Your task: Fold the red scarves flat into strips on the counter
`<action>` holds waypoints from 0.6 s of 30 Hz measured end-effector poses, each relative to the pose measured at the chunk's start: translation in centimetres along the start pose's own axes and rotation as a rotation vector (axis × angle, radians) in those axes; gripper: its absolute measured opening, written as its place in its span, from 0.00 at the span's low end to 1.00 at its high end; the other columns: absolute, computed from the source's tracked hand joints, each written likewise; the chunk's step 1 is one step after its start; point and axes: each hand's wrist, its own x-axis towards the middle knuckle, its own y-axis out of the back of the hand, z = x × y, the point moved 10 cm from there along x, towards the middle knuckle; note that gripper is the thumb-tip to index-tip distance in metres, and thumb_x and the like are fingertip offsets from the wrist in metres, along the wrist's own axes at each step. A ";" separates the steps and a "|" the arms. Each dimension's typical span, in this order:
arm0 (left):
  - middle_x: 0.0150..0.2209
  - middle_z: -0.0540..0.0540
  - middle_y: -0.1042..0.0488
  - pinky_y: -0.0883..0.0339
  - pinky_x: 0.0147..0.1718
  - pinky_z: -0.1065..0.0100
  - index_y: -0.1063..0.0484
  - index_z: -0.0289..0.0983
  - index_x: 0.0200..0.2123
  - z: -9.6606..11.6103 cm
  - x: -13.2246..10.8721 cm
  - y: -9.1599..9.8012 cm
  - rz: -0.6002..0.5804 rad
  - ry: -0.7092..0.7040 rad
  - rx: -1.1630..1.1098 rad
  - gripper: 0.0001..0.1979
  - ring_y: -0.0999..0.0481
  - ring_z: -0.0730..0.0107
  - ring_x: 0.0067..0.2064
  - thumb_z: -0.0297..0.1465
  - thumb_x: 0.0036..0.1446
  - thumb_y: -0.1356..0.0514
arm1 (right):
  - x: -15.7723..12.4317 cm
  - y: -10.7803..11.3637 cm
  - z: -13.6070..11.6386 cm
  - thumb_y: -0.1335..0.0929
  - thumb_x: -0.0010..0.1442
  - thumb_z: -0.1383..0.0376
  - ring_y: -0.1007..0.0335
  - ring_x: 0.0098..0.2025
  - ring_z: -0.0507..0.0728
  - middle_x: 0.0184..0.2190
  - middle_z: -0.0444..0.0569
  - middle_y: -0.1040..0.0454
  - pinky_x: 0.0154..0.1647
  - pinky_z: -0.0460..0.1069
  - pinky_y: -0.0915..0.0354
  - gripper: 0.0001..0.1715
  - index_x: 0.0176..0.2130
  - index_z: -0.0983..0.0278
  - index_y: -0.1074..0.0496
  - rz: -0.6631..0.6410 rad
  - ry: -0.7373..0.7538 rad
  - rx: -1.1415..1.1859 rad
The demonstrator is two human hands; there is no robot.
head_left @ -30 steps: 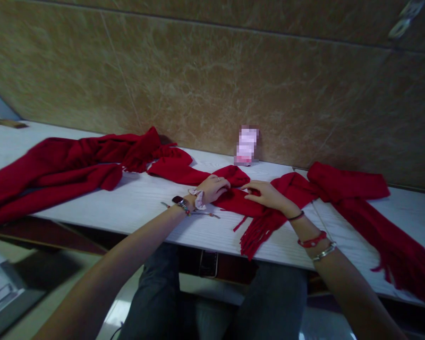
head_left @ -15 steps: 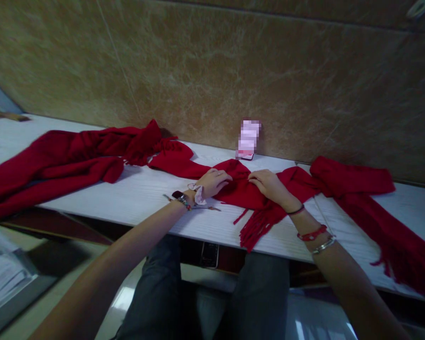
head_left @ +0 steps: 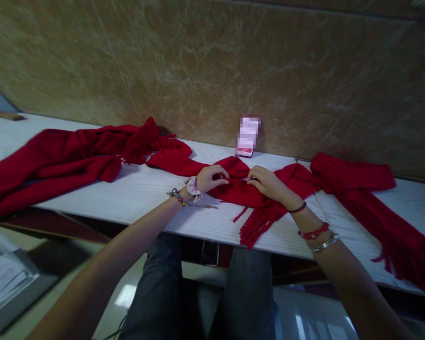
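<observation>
A red fringed scarf point(head_left: 237, 191) lies bunched across the middle of the white bench, its fringe hanging toward the front edge. My left hand point(head_left: 212, 178) pinches the cloth from the left, fingers curled and fingertips partly hidden in a fold. From the right, my right hand point(head_left: 265, 182) grips the same scarf with bent fingers, a short gap away from the left. Between them the cloth is raised in a fold. Under my left wrist lies a thin, pointed tool point(head_left: 207, 206), partly covered; its kind is unclear.
More red scarf cloth is heaped at the left point(head_left: 56, 151), and a fringed red length point(head_left: 371, 212) spreads at the right. A phone point(head_left: 248, 137) with a blurred screen leans on the marbled wall point(head_left: 184, 71). Another dark phone point(head_left: 210, 253) sits below the bench edge.
My left hand has turned and its fingers have curled more, with a gap showing between thumb and fingers. The cloth between the hands is folded differently. My right hand has hardly moved.
</observation>
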 end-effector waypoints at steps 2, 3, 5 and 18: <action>0.25 0.49 0.30 0.40 0.27 0.73 0.29 0.34 0.26 -0.7 0.2 0.3 0.018 0.074 -0.093 0.11 0.33 0.75 0.26 0.37 0.48 0.40 | 0.0 0.8 -0.2 0.36 0.56 0.71 0.38 0.32 0.56 0.28 0.49 0.34 0.36 0.52 0.38 0.07 0.27 0.62 0.38 0.070 -0.006 -0.018; 0.24 0.49 0.31 0.40 0.27 0.73 0.30 0.34 0.25 -1.0 0.2 0.5 0.030 0.111 -0.142 0.12 0.34 0.75 0.26 0.38 0.47 0.40 | 0.0 1.2 -0.4 0.37 0.57 0.71 0.38 0.32 0.57 0.28 0.49 0.34 0.36 0.52 0.39 0.07 0.28 0.62 0.39 0.106 -0.005 -0.029; 0.22 0.50 0.32 0.41 0.26 0.73 0.32 0.34 0.23 -1.5 0.3 0.7 0.051 0.176 -0.236 0.14 0.35 0.75 0.25 0.40 0.45 0.40 | 0.0 1.8 -0.8 0.37 0.57 0.70 0.39 0.33 0.57 0.28 0.49 0.34 0.37 0.53 0.39 0.07 0.28 0.61 0.39 0.151 0.004 -0.053; 0.18 0.54 0.38 0.45 0.22 0.78 0.36 0.34 0.20 -7.9 -1.6 9.9 0.672 0.356 -0.585 0.09 0.40 0.80 0.21 0.29 0.39 0.37 | -1.6 6.0 2.1 0.40 0.57 0.70 0.40 0.35 0.58 0.31 0.50 0.37 0.38 0.55 0.39 0.06 0.29 0.61 0.40 0.349 -0.079 -0.230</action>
